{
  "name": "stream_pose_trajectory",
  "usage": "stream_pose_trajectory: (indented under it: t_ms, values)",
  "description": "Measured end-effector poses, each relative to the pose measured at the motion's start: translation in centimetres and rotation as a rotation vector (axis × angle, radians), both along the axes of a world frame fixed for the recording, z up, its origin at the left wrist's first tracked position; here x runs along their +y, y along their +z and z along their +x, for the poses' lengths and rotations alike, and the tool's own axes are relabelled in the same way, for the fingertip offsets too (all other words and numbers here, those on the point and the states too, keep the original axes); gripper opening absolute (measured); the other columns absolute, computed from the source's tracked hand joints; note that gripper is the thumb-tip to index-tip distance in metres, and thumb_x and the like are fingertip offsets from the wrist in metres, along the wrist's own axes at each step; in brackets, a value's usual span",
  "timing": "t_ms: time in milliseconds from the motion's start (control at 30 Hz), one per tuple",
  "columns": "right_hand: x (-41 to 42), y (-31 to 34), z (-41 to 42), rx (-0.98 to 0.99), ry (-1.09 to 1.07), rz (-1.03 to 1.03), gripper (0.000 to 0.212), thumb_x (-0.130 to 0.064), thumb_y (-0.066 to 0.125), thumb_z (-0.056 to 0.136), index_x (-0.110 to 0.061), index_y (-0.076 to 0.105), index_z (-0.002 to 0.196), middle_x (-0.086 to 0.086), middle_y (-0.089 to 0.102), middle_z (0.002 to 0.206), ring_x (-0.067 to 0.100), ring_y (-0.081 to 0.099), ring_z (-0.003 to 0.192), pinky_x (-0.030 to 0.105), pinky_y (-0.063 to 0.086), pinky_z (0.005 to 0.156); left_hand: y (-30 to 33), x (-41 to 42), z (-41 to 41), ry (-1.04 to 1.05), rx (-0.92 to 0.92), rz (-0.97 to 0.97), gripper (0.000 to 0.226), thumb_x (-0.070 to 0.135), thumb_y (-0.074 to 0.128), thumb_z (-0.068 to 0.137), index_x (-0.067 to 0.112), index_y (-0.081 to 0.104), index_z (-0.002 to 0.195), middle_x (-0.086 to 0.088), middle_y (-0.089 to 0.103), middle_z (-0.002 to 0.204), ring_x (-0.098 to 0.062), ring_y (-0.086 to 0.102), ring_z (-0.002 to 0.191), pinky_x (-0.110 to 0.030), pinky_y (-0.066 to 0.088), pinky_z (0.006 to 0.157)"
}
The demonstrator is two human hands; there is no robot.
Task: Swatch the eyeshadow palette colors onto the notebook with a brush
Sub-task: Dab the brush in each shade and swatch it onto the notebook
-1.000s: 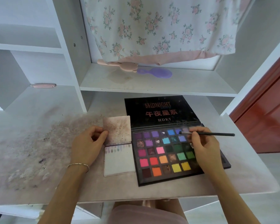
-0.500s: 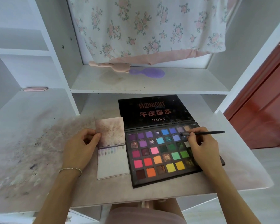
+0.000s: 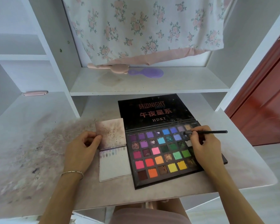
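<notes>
An open black eyeshadow palette (image 3: pixel 162 157) with several bright colour pans lies on the desk, its lid flat behind it. Left of it lies a small open notebook (image 3: pixel 114 164) with a row of faint swatches along the top of its lower page. My right hand (image 3: pixel 204 146) pinches a thin black brush (image 3: pixel 207 132), whose tip touches a dark pan in the upper right part of the palette. My left hand (image 3: pixel 82 147) rests at the notebook's left edge, thumb and fingers holding the stained upper page.
The pale desk (image 3: pixel 39 159) is smudged with powder on its left side. A white shelf (image 3: pixel 149 88) just behind the palette carries a pink brush (image 3: pixel 110 67) and a purple hairbrush (image 3: pixel 146 72). A floral cloth (image 3: pixel 144 26) hangs above. A red door (image 3: pixel 265 102) stands at right.
My right hand has stayed over the palette's upper right, the brush tip shifting slightly among the pans there. My left hand stays on the notebook. The camera view moved a little.
</notes>
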State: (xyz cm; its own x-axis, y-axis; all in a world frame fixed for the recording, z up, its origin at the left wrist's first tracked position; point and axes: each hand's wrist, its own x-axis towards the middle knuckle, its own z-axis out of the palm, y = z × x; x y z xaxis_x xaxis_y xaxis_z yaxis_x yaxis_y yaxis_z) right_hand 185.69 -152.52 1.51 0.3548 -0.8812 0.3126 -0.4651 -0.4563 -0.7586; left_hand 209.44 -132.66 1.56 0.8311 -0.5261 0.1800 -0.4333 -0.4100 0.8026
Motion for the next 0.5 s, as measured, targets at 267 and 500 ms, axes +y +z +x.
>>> stream_pose_trajectory:
  t_ms: [267,500]
  values:
    - [0.2,0.2,-0.1,-0.078,-0.029,0.041,0.01,-0.01,0.049,0.091,-0.02,0.049,0.086,-0.012,0.056,0.069,0.002,0.056,0.065,0.011,0.041,0.045,0.1,0.0,0.0,-0.005,0.014,-0.031,0.017,0.018,0.064,0.084,0.028,0.059,0.072,0.013,0.061,0.069,-0.001,0.055,0.07,-0.015,0.037,0.061]
    - [2.1,1.3,0.8,-0.169,0.162,0.1,0.03,-0.004,0.049,0.089,-0.032,0.047,0.08,-0.008,0.061,0.077,0.004,0.063,0.073,0.014,0.052,0.055,0.0,-0.1,0.1,0.001,-0.003,-0.014,0.006,0.019,0.064,0.084,0.022,0.064,0.079,0.018,0.058,0.069,0.003,0.053,0.068,-0.012,0.034,0.059]
